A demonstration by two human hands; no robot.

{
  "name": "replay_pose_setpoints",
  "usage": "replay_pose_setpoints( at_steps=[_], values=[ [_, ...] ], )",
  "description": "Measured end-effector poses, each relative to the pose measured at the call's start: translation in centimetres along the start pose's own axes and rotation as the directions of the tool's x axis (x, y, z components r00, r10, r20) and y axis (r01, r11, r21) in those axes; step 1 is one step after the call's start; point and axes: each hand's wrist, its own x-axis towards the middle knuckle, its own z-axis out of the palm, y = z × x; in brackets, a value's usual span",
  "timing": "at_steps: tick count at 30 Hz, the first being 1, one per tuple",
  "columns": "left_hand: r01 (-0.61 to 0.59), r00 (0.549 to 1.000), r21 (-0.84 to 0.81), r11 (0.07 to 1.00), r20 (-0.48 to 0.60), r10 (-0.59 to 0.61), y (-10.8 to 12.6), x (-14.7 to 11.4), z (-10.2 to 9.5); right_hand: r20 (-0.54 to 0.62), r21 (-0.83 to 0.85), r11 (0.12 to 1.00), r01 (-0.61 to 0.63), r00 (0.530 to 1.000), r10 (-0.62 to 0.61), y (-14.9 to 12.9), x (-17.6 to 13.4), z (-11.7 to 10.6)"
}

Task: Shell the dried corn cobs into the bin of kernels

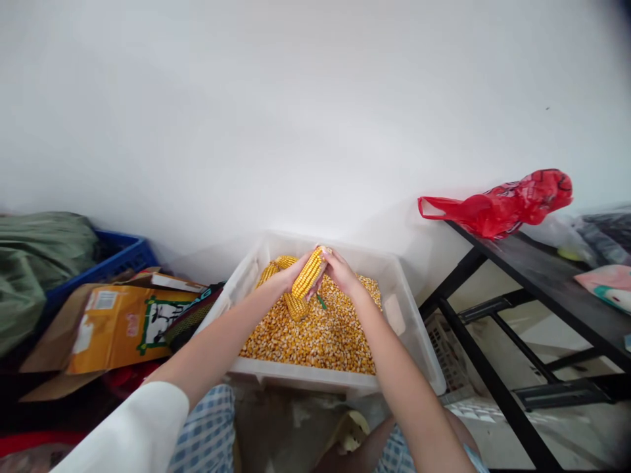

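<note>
A yellow corn cob (308, 273) is held between my two hands above a white plastic bin. My left hand (296, 268) is closed around its left side. Fingers of my right hand (340, 270) grip the upper right end, where a bare pale strip shows along the cob. Loose corn kernels (315, 341) fill much of the bin (305, 368). Several more cobs (296, 307) lie on the kernels at the left, partly hidden by my left hand and forearm. A small green scrap (322, 301) rests among the kernels below my hands.
At the left are an orange cardboard box (118, 328), a blue crate (118, 263) and a green cloth or bag (44, 249). A black-framed table (547, 282) stands at the right, with a red plastic bag (507, 203) on it. The white wall (296, 118) rises behind the bin.
</note>
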Motion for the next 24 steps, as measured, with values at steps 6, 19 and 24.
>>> replay_pose_setpoints(
  at_steps=[6,19,24],
  values=[
    [-0.002,1.0,0.088,0.996,-0.002,0.002,0.3,-0.2,0.1,-0.132,-0.065,0.998,-0.002,0.991,-0.007,0.2,-0.1,0.5],
    [0.054,0.996,0.063,0.997,-0.073,-0.05,0.8,-1.2,0.7,-0.02,0.068,0.998,-0.014,1.0,0.015,0.1,-0.2,0.4],
    [0.058,0.993,-0.031,0.998,-0.1,-0.061,1.9,-1.7,0.1,-0.233,0.124,0.988,0.096,0.97,-0.066,1.1,0.9,-0.2]
  ],
)
